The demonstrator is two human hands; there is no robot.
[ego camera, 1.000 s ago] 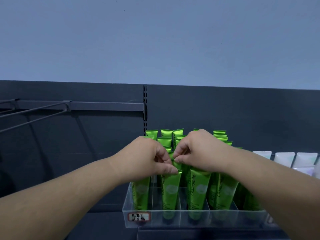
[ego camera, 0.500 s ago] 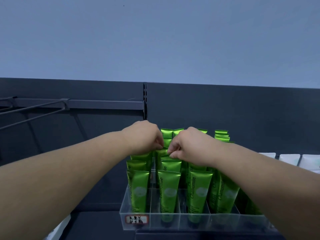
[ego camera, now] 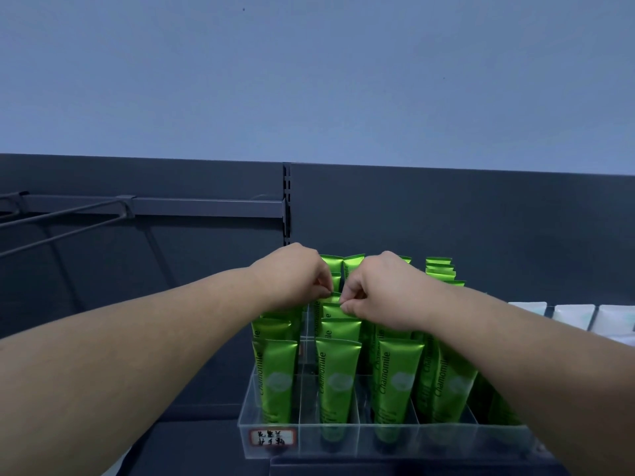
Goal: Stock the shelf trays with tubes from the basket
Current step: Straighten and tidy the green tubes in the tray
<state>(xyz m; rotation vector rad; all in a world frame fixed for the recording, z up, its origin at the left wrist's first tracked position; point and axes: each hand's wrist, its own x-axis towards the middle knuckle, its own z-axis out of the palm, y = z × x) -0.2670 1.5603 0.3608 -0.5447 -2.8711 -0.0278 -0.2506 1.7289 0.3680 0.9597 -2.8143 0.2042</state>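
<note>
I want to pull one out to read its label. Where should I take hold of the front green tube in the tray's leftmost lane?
The front green tube stands upright, narrow end down in the clear tray, whose walls hem in its lower part. I'd pinch the flat crimped top from above, across its front and back faces, where it stands clear.

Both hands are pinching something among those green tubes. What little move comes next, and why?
Probably press that tube down and let go: the left hand and right hand pinch its top edge, and it stands in the tray's second column.
</note>
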